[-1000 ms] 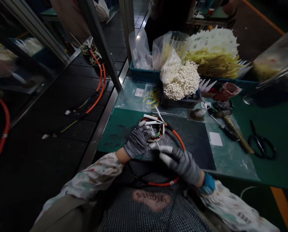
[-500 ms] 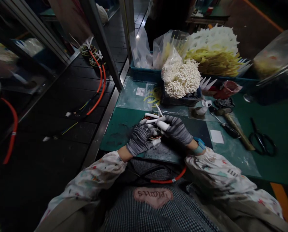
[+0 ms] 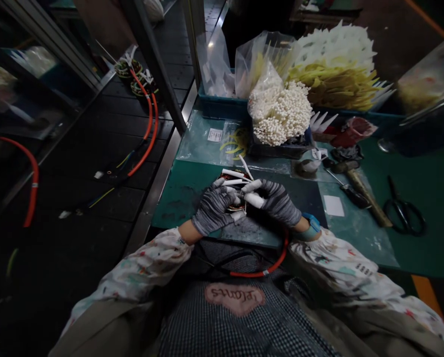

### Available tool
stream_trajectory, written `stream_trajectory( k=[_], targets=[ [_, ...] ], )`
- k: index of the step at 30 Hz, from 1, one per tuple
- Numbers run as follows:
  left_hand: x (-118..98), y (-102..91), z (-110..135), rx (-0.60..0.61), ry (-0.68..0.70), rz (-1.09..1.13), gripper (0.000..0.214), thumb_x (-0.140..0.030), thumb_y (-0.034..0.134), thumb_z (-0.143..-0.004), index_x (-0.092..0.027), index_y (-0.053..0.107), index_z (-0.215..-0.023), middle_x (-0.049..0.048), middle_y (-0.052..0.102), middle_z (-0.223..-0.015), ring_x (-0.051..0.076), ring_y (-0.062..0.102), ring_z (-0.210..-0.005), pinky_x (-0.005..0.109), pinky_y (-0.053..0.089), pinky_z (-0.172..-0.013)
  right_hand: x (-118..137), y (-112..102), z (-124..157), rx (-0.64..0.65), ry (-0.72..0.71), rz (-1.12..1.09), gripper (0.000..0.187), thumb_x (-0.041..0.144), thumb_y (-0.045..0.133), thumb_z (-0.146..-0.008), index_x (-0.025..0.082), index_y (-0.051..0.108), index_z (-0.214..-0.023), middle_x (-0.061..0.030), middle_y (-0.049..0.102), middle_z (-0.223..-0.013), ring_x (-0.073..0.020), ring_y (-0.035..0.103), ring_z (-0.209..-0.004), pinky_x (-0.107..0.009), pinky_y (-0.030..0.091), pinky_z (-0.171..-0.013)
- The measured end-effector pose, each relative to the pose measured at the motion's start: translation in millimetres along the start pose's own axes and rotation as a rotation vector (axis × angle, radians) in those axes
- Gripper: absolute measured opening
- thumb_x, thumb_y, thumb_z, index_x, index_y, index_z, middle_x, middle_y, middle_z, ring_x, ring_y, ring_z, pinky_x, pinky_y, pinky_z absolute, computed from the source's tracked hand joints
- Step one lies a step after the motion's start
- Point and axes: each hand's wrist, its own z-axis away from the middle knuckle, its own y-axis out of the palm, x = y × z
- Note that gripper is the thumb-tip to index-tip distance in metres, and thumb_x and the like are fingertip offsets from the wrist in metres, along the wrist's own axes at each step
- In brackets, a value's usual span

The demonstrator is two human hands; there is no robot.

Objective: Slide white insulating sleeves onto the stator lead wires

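My left hand (image 3: 213, 207), in a grey striped glove with white fingertips, is closed around the near left side of a round copper-wound coil, apparently a motor stator (image 3: 238, 208). White sleeving tubes (image 3: 233, 173) stick out from its far side. My right hand (image 3: 280, 202), gloved alike, has its thumb and fingertips pinched together over the coil's middle, close to the left fingertips. What it pinches is hidden by the fingers. An orange-sleeved cable (image 3: 276, 266) curves below the coil, across my lap.
Beyond my hands stand a bundle of thin white tubes (image 3: 281, 119) and a pile of yellow strips (image 3: 333, 87). A screwdriver (image 3: 350, 191), hammer (image 3: 370, 196) and black scissors (image 3: 404, 210) lie to the right. Leftward, coils with orange cables (image 3: 151, 134) rest on a dark slatted line (image 3: 106, 126).
My right fingertips have shifted slightly, the white fingertips now lower and closer to the coil's middle. My left hand keeps its hold. The whole view has shifted a little.
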Motion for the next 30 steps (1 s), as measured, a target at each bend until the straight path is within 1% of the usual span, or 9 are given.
stream_trajectory(
  k=[6, 10, 15, 18, 21, 24, 27, 28, 30],
  targets=[
    [0, 3.2, 3, -0.004, -0.001, -0.025, 0.016, -0.04, 0.077, -0.089, -0.027, 0.072, -0.096, 0.0018, 0.079, -0.105, 0.024, 0.075, -0.109, 0.054, 0.038, -0.13, -11, -6, 12, 0.261, -0.205, 0.045, 0.022, 0.046, 0.071, -0.097, 0.027, 0.082, -0.1, -0.0069, 0.081, -0.102, -0.0237, 0.075, -0.093, -0.043, 0.063, -0.088],
    [0, 5.2, 2, -0.011, -0.017, -0.007, 0.016, -0.04, 0.075, -0.09, -0.026, 0.072, -0.095, 0.0019, 0.079, -0.102, 0.024, 0.075, -0.106, 0.055, 0.036, -0.131, -11, -6, 26, 0.179, -0.072, 0.103, 0.02, 0.046, 0.074, -0.097, 0.027, 0.078, -0.104, -0.0047, 0.079, -0.099, -0.0216, 0.072, -0.085, -0.038, 0.063, -0.08],
    [1, 5.9, 1, -0.01, -0.042, 0.002, 0.014, -0.04, 0.071, -0.091, -0.026, 0.072, -0.088, 0.0004, 0.08, -0.097, 0.024, 0.076, -0.104, 0.056, 0.036, -0.132, 3, 2, 28, 0.344, -0.152, 0.104, 0.017, 0.042, 0.069, -0.099, 0.032, 0.08, -0.093, 0.001, 0.081, -0.096, -0.0212, 0.075, -0.091, -0.038, 0.062, -0.09],
    [1, 5.1, 0, -0.007, -0.022, -0.004, 0.014, -0.039, 0.074, -0.09, -0.025, 0.075, -0.093, 0.0021, 0.081, -0.101, 0.027, 0.076, -0.108, 0.058, 0.036, -0.132, 4, 17, 6, 0.238, -0.161, 0.144, 0.021, 0.038, 0.061, -0.103, 0.03, 0.079, -0.096, -0.0004, 0.079, -0.098, -0.0216, 0.074, -0.092, -0.037, 0.061, -0.09],
    [-2, 0.0, -1, -0.027, -0.013, 0.019, 0.013, -0.039, 0.075, -0.093, -0.026, 0.076, -0.093, 0.0012, 0.082, -0.11, 0.027, 0.076, -0.115, 0.062, 0.029, -0.134, -4, 28, -22, 0.023, -0.181, 0.252, 0.018, 0.035, 0.06, -0.102, 0.027, 0.076, -0.1, -0.0065, 0.076, -0.104, -0.0271, 0.072, -0.101, -0.043, 0.058, -0.097],
    [-3, -9.4, -1, 0.054, 0.003, -0.008, 0.017, -0.045, 0.077, -0.093, -0.028, 0.077, -0.094, 0.0006, 0.081, -0.116, 0.027, 0.073, -0.121, 0.058, 0.027, -0.136, -12, 23, -34, -0.165, -0.251, 0.342, 0.02, 0.033, 0.052, -0.104, 0.026, 0.071, -0.101, -0.0091, 0.073, -0.103, -0.0274, 0.07, -0.102, -0.047, 0.056, -0.103],
    [5, -21.1, 1, 0.11, 0.1, -0.091, 0.022, -0.047, 0.077, -0.093, -0.032, 0.077, -0.11, 0.0003, 0.079, -0.127, 0.03, 0.067, -0.132, 0.064, 0.021, -0.135, -20, 9, -30, -0.343, -0.241, 0.386, 0.024, 0.035, 0.058, -0.102, 0.023, 0.067, -0.12, -0.0114, 0.071, -0.118, -0.0277, 0.067, -0.114, -0.049, 0.054, -0.109],
    [10, -25.4, 2, 0.108, 0.135, -0.127, 0.026, -0.048, 0.077, -0.093, -0.035, 0.077, -0.115, -0.0007, 0.077, -0.132, 0.032, 0.063, -0.136, 0.067, 0.017, -0.134, -23, 4, -29, -0.331, -0.211, 0.404, 0.032, 0.037, 0.064, -0.098, 0.022, 0.065, -0.126, -0.0126, 0.07, -0.122, -0.0288, 0.066, -0.116, -0.05, 0.054, -0.11],
    [22, -34.6, 4, 0.099, 0.202, -0.192, 0.032, -0.051, 0.076, -0.093, -0.043, 0.075, -0.123, -0.0037, 0.072, -0.143, 0.034, 0.057, -0.142, 0.068, 0.008, -0.133, -30, -4, -31, -0.146, -0.137, 0.416, 0.046, 0.037, 0.073, -0.091, 0.018, 0.066, -0.132, -0.0139, 0.073, -0.125, -0.0297, 0.068, -0.113, -0.05, 0.057, -0.106]
  ],
)
